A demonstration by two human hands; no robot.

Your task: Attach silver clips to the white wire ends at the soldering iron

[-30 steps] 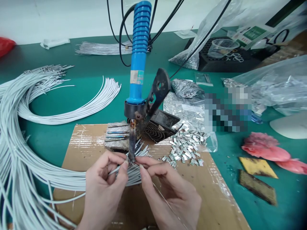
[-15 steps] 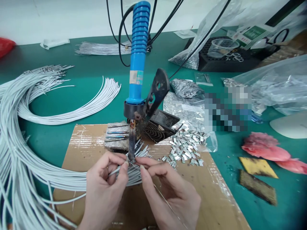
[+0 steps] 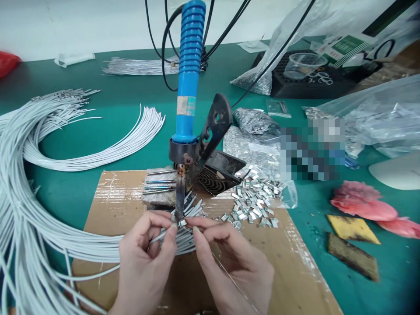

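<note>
A blue-handled soldering iron (image 3: 189, 87) hangs tip down in a black metal stand (image 3: 215, 120). Just beside its tip, a small silver metal connector (image 3: 182, 223) shows between my hands. My left hand (image 3: 149, 249) pinches a white cable (image 3: 158, 236) close to that connector, thumb against fingers. Thin solder wire (image 3: 232, 284) is pinched between thumb and forefinger of my right hand (image 3: 234, 258), its upper end at the tip and its tail running down under the palm. Fingers partly hide the joint. Behind both hands lies a bundle of white cables (image 3: 183, 240).
Brown cardboard (image 3: 278, 262) covers the green table (image 3: 124, 105). Loose metal connectors (image 3: 252, 197) lie in a pile right of the iron, near a black fan (image 3: 219, 170). A large coil of white cables (image 3: 19, 175) fills the left side. Dirty sponges (image 3: 352, 256) sit far right.
The connector at the iron's tip now shows a brighter, clearer face. Both hands have barely shifted and keep their pinch.
</note>
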